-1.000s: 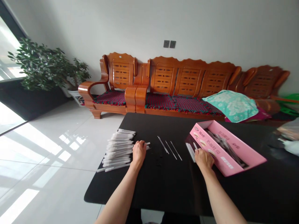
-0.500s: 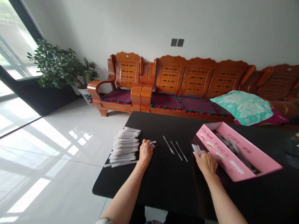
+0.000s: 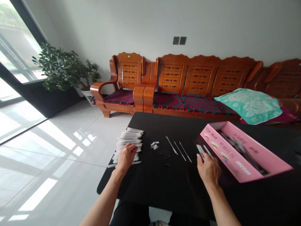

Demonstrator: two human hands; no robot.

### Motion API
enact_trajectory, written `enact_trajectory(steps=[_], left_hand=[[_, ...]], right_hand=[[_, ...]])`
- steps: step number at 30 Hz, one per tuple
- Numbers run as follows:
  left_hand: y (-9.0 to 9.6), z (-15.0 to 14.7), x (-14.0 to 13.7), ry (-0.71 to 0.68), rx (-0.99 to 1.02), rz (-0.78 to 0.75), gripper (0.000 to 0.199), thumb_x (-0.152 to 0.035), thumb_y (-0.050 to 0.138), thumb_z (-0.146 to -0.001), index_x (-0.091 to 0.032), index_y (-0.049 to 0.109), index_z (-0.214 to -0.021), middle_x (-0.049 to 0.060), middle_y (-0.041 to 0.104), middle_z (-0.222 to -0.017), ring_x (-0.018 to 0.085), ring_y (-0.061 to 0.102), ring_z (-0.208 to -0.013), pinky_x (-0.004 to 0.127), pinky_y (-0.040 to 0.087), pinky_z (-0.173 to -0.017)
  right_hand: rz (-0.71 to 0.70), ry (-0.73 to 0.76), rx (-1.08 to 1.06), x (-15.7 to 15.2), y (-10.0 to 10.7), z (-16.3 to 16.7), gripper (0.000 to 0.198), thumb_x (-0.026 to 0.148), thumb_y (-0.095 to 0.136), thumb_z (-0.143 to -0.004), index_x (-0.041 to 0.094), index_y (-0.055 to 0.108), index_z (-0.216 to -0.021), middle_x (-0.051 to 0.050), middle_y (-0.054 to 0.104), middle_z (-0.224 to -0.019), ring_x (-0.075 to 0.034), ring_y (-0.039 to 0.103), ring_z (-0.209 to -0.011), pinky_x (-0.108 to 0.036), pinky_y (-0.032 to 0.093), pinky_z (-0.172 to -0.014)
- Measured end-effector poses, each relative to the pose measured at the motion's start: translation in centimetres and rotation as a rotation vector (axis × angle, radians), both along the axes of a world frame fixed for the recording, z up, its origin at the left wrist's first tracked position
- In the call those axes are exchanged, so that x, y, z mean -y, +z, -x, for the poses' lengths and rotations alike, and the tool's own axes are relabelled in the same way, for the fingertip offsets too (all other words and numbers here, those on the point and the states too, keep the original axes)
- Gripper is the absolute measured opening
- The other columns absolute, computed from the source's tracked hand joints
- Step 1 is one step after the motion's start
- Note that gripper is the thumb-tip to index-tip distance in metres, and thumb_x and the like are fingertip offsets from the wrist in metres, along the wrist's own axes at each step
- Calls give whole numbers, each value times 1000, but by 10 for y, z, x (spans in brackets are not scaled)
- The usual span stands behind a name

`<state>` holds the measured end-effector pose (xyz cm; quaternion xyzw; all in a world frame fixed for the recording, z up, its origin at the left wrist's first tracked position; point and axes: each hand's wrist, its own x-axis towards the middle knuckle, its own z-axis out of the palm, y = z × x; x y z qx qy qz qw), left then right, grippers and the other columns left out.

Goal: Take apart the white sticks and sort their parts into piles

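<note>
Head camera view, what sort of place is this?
Probably a home's living room, judging by the carved wooden sofa with patterned seat covers, the leafy potted plant and the low black table.

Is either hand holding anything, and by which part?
The right hand is at the near ends of white pen-like tubes, the left hand over the tube pile; whether either grips any cannot be told.

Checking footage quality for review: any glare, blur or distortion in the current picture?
Head view: sunlight throws glare patches onto the glossy pale floor tiles; head view: the slim whitish tubes look soft; head view: the black window frame leans steeply, perhaps wide-lens distortion.
</note>
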<state>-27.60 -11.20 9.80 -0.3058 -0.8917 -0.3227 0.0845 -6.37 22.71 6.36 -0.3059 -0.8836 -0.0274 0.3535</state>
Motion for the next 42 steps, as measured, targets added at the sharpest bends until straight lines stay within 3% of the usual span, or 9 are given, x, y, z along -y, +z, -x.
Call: enact_trajectory(steps=[5,11,32,36,39,42], left_hand=[[-11,-15,22,-169,31,106,17,-23,57,-90,-24,73,-93,3,66,-91,17,64,-79,27,47,-72],[-28,-18,26,-225,-25,124,21,-20,54,-91,-25,71,-102,5,65,-102,20,63,-96,28,49,-80],[-35,-49,14,-382,-7,163,19,-22,49,-95,-22,67,-92,4,66,-89,19,59,-86,29,45,-76],[-32,-57,-1,-393,40,80,16,-21,53,-94,-22,68,-90,3,67,-87,18,60,-83,28,46,-76],[-25,-59,-20,-377,73,-45,13,-22,57,-92,-23,69,-89,2,68,-87,17,60,-84,28,46,-78],[-14,-60,-41,-388,100,-145,12,-21,59,-91,-23,70,-90,2,68,-88,17,61,-85,27,46,-78]], right_hand=[[65,101,-54,20,1,7,28,36,48,-92,15,67,-96,-11,69,-86,-25,59,-82,-33,42,-73],[88,152,-50,33,5,20,26,34,48,-92,16,66,-97,-9,68,-85,-24,59,-83,-32,42,-72],[200,293,-15,80,10,33,25,31,45,-95,16,65,-98,-10,66,-86,-23,58,-85,-32,45,-76],[420,417,-10,100,17,36,26,32,45,-94,17,66,-94,-9,68,-85,-22,61,-82,-32,47,-75],[770,585,46,116,23,40,31,38,46,-94,18,67,-84,-6,68,-76,-18,63,-71,-27,48,-67],[1124,658,63,127,27,45,38,47,46,-93,18,67,-80,-4,68,-70,-17,64,-64,-23,47,-55]])
